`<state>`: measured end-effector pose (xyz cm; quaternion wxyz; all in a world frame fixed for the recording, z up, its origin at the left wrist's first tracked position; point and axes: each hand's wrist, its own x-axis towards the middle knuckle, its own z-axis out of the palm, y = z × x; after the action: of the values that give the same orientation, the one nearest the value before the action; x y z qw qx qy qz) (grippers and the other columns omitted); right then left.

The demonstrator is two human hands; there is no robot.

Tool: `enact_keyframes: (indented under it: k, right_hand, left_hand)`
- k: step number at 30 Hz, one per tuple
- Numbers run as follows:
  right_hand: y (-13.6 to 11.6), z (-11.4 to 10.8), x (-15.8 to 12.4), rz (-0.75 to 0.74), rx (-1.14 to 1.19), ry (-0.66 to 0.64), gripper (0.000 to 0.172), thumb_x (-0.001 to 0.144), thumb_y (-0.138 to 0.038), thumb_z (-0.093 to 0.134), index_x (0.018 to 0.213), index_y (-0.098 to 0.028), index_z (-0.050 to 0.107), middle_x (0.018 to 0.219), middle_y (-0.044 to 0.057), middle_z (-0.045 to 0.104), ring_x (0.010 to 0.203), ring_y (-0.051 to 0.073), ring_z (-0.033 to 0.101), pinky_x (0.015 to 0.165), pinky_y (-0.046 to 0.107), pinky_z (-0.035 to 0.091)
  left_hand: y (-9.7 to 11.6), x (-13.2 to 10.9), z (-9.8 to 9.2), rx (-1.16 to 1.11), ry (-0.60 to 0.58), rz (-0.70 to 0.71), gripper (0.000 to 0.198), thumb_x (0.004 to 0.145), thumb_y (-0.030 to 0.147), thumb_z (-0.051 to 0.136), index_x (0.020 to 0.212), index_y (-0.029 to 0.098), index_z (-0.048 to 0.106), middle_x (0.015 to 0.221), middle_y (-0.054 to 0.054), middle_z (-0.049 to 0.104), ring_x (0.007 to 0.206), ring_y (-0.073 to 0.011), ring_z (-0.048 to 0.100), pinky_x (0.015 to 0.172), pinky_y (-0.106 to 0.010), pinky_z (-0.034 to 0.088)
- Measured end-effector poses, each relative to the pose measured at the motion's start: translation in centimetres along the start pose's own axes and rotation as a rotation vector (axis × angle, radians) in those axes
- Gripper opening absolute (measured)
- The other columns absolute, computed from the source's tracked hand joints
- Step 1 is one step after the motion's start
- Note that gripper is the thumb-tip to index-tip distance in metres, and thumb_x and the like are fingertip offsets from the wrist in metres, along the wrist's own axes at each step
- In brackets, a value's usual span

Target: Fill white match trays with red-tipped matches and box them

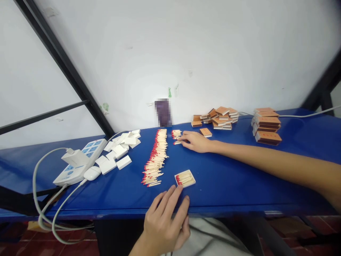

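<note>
My right hand reaches far across the blue table, fingers stretched onto a small bunch of red-tipped matches. A long row of matches runs down the middle of the table. My left hand rests at the near edge with fingers extended, tips just short of an open white tray filled with matches. Neither hand lifts anything.
White empty trays lie piled at the left beside a white power strip with cables. Orange matchbox sleeves are heaped at the back, with a neat stack at the far right. A black metal frame crosses the wall.
</note>
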<state>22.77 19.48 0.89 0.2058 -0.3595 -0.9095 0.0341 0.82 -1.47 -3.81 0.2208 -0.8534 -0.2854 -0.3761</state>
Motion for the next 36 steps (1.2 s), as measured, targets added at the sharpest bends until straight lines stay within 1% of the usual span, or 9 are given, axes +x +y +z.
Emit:
enact_keyframes:
  k: [8, 13, 17, 23, 27, 30, 33, 36]
  right_hand:
    - [-0.13, -0.21, 0.00, -0.021, -0.028, -0.037, 0.036, 0.097, -0.026, 0.044, 0.125, -0.017, 0.065, 0.098, 0.009, 0.060, 0.086, 0.020, 0.057, 0.073, 0.029, 0.039]
    - [-0.26, -0.32, -0.02, -0.012, 0.006, -0.026, 0.033, 0.096, -0.024, 0.046, 0.120, -0.017, 0.068, 0.098, 0.009, 0.061, 0.087, 0.020, 0.058, 0.076, 0.029, 0.040]
    - [-0.31, -0.39, -0.04, -0.025, 0.005, -0.039, 0.034, 0.096, -0.024, 0.046, 0.123, -0.018, 0.067, 0.098, 0.009, 0.061, 0.086, 0.020, 0.058, 0.075, 0.029, 0.040]
    - [-0.18, -0.22, -0.03, -0.015, 0.015, -0.005, 0.034, 0.095, -0.023, 0.046, 0.121, -0.016, 0.067, 0.096, 0.009, 0.062, 0.085, 0.020, 0.058, 0.075, 0.029, 0.039]
    - [-0.05, -0.14, 0.01, -0.013, 0.016, -0.006, 0.032, 0.095, -0.024, 0.046, 0.116, -0.016, 0.069, 0.095, 0.009, 0.062, 0.082, 0.019, 0.057, 0.073, 0.029, 0.039]
    - [-0.07, -0.11, -0.08, -0.026, 0.017, 0.005, 0.033, 0.097, -0.026, 0.043, 0.114, -0.016, 0.070, 0.096, 0.009, 0.062, 0.084, 0.019, 0.058, 0.076, 0.029, 0.039]
    - [-0.01, 0.08, -0.24, 0.026, -0.002, 0.043, 0.035, 0.098, -0.028, 0.041, 0.120, -0.017, 0.066, 0.101, 0.010, 0.062, 0.090, 0.021, 0.058, 0.080, 0.031, 0.040]
    - [0.48, 0.41, -0.17, 0.097, -0.009, 0.064, 0.037, 0.097, -0.030, 0.042, 0.128, -0.019, 0.061, 0.104, 0.010, 0.061, 0.090, 0.022, 0.058, 0.081, 0.033, 0.041]
  left_hand:
    - [0.00, -0.05, -0.02, 0.005, -0.003, 0.000, 0.034, 0.082, 0.013, 0.051, 0.111, 0.009, 0.069, 0.125, -0.020, 0.062, 0.116, -0.0320, 0.059, 0.090, -0.040, 0.046]
    - [-0.05, -0.01, -0.01, 0.006, -0.009, 0.000, 0.035, 0.082, 0.013, 0.051, 0.112, 0.009, 0.068, 0.126, -0.020, 0.061, 0.116, -0.0323, 0.059, 0.090, -0.041, 0.046]
    - [-0.04, 0.07, 0.00, 0.005, -0.010, 0.002, 0.035, 0.082, 0.013, 0.051, 0.112, 0.009, 0.068, 0.126, -0.020, 0.061, 0.116, -0.0325, 0.059, 0.089, -0.041, 0.046]
    - [0.02, 0.12, -0.02, 0.009, -0.008, 0.000, 0.034, 0.082, 0.013, 0.051, 0.112, 0.010, 0.068, 0.125, -0.020, 0.062, 0.116, -0.0323, 0.060, 0.089, -0.041, 0.047]
    - [0.11, -0.02, -0.01, 0.012, -0.002, 0.001, 0.034, 0.082, 0.014, 0.051, 0.111, 0.009, 0.069, 0.125, -0.020, 0.062, 0.115, -0.0322, 0.060, 0.089, -0.041, 0.047]
    - [0.18, -0.05, 0.02, 0.012, -0.002, -0.001, 0.034, 0.082, 0.013, 0.051, 0.111, 0.010, 0.069, 0.125, -0.020, 0.062, 0.115, -0.0320, 0.060, 0.089, -0.040, 0.047]
    - [0.15, -0.01, 0.03, 0.013, -0.006, -0.004, 0.035, 0.082, 0.014, 0.051, 0.112, 0.010, 0.068, 0.126, -0.020, 0.062, 0.116, -0.0320, 0.060, 0.089, -0.041, 0.047]
    - [0.06, 0.00, 0.02, 0.013, -0.011, -0.001, 0.035, 0.082, 0.014, 0.051, 0.112, 0.010, 0.068, 0.125, -0.020, 0.062, 0.116, -0.0320, 0.060, 0.089, -0.040, 0.048]
